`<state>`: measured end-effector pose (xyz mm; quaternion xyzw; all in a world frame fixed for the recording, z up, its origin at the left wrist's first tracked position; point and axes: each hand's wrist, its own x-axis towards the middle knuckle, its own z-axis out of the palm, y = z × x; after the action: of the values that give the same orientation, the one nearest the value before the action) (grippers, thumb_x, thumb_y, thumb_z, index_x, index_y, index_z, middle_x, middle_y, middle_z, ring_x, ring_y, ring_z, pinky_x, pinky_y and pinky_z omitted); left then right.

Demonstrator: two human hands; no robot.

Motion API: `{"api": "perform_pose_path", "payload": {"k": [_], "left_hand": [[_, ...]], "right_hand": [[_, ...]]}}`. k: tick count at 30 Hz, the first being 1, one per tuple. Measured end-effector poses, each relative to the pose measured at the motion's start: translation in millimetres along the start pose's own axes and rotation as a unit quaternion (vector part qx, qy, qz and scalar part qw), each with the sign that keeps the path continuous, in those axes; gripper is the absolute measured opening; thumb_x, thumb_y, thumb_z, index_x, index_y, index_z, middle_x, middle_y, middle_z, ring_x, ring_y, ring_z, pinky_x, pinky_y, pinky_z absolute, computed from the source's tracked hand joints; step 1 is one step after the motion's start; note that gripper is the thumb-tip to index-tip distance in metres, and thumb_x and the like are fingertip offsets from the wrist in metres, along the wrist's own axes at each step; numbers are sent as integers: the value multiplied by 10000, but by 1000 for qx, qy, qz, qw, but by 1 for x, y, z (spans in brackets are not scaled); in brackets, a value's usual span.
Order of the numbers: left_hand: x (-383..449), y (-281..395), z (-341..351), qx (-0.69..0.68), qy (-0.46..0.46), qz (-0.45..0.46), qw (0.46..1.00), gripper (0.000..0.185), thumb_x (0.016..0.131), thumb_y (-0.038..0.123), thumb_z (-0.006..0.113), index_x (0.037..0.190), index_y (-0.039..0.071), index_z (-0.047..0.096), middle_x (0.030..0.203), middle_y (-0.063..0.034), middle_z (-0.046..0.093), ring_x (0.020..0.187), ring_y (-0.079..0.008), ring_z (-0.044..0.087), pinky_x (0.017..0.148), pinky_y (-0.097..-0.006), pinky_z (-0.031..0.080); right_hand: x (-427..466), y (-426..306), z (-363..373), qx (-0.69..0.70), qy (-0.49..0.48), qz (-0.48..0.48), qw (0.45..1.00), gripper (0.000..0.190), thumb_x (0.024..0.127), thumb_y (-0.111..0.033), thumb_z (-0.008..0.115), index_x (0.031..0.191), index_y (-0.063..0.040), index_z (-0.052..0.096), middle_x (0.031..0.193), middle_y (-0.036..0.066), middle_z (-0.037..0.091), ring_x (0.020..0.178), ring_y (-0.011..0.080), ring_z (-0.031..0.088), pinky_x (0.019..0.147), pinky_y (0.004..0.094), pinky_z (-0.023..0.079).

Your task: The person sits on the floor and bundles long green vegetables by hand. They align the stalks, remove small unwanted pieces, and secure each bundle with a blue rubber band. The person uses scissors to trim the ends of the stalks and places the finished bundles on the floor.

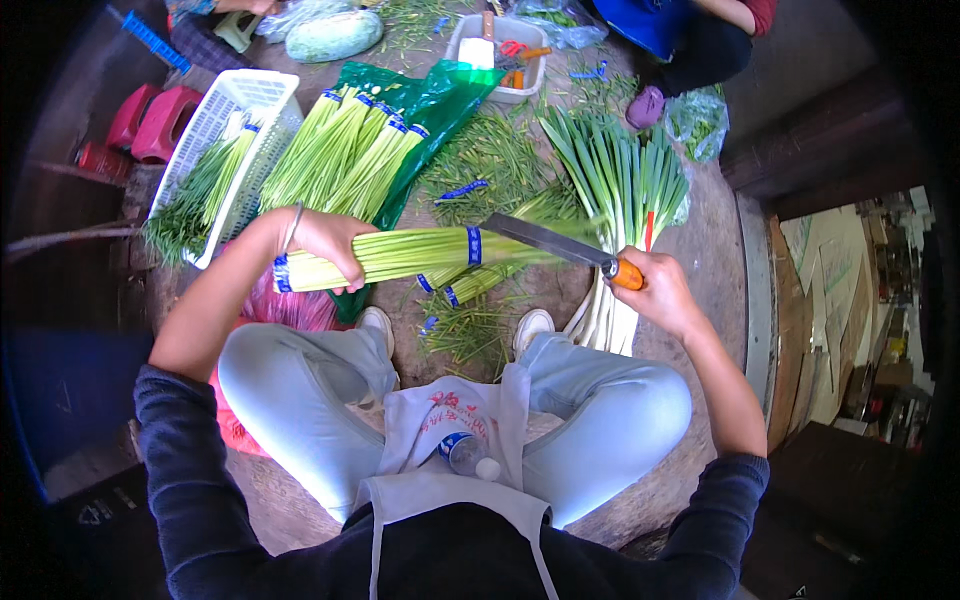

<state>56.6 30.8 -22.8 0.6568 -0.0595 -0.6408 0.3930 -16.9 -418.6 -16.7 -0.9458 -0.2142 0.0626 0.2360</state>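
Observation:
My left hand (330,244) grips a bundle of long green stalks (412,251), bound with blue tape at its left end and near its middle. In my right hand (649,285) is a knife with an orange handle (551,240); its blade lies across the bundle's blurred right part. Below the bundle, smaller taped bundles (480,283) rest on the floor. Several taped stalk bundles (337,157) lie on a green plastic bag (442,112) at the upper left. Leeks with white stems (611,180) lie under and beyond my right hand.
A white plastic basket (281,112) with greens stands left. Loose trimmings (487,157) cover the floor ahead. A grey tub (536,41) holds tools near a winter melon (334,36). Two other people sit at the top left and top right. A plastic bottle (466,454) lies in my lap.

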Motion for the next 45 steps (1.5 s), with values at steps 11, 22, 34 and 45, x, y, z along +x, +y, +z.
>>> {"api": "perform_pose_path", "payload": {"k": [11, 22, 34, 45], "left_hand": [[-61, -15, 24, 63, -79, -81, 992, 578, 768, 12, 758, 1265, -9, 463, 909, -122, 668, 800, -192, 682, 671, -318, 571], [-72, -30, 36, 17, -67, -55, 996, 530, 789, 35, 736, 1245, 22, 466, 907, -116, 656, 782, -199, 676, 690, -334, 583], [-66, -32, 44, 31, -62, -47, 997, 497, 780, 48, 743, 1210, 29, 495, 893, -94, 647, 746, -178, 661, 663, -318, 576], [-65, -27, 51, -17, -19, -55, 998, 498, 768, 43, 756, 1203, 16, 515, 915, -79, 636, 782, -158, 643, 666, -317, 572]], "right_hand": [[-23, -61, -18, -12, -45, -46, 998, 236, 687, -141, 719, 875, -68, 596, 701, 166, 615, 660, 366, 626, 607, 415, 508], [-34, -75, 5, 12, 47, -96, 994, 266, 675, -145, 717, 892, -56, 592, 760, 154, 611, 682, 341, 629, 613, 427, 497], [-37, -65, 23, -78, -25, -69, 994, 307, 652, -104, 740, 927, -48, 616, 736, 163, 615, 681, 333, 637, 650, 391, 524], [-24, -27, 5, 143, 134, 95, 976, 244, 783, -186, 754, 859, -23, 589, 622, 57, 531, 562, 123, 474, 540, 295, 424]]}}
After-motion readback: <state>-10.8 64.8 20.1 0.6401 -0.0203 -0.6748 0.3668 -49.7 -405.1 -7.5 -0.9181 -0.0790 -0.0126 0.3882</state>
